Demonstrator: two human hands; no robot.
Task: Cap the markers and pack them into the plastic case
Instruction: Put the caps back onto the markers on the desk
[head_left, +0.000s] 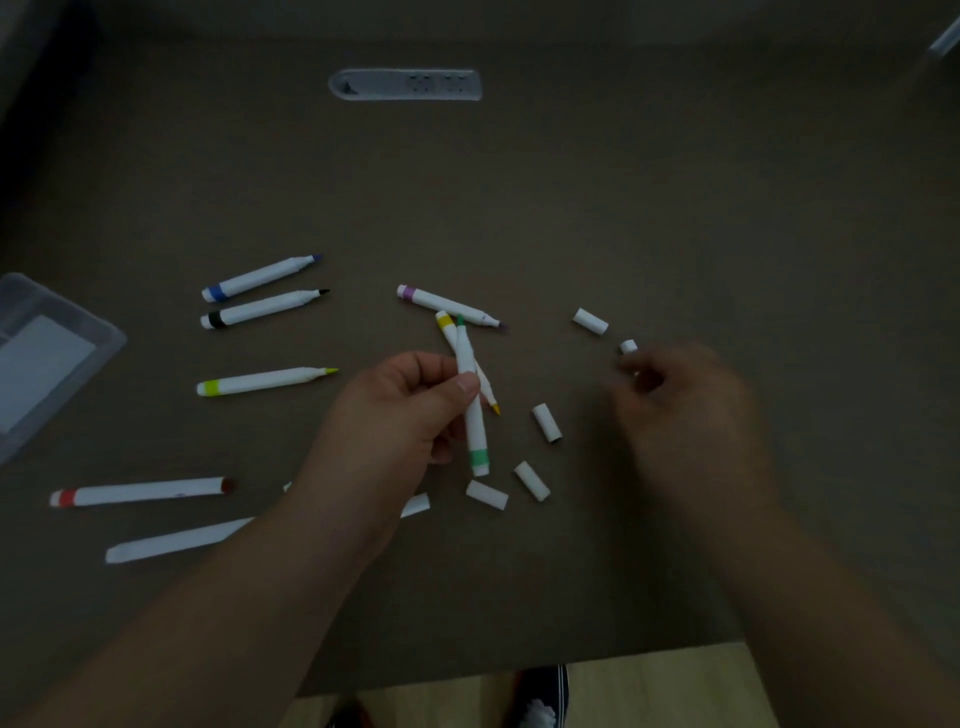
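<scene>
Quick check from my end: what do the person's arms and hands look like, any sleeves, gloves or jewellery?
Both forearms are bare as far as the picture shows, with no sleeves in view. The left hand shows no glove, ring or watch. The right hand is motion-blurred; no glove or watch shows, but small rings cannot be ruled out.

White markers (262, 276); brown table (623, 208)

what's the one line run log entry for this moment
left hand: holds green marker, uncapped | right hand: blurred, at loose cap | plastic case: far left
</scene>
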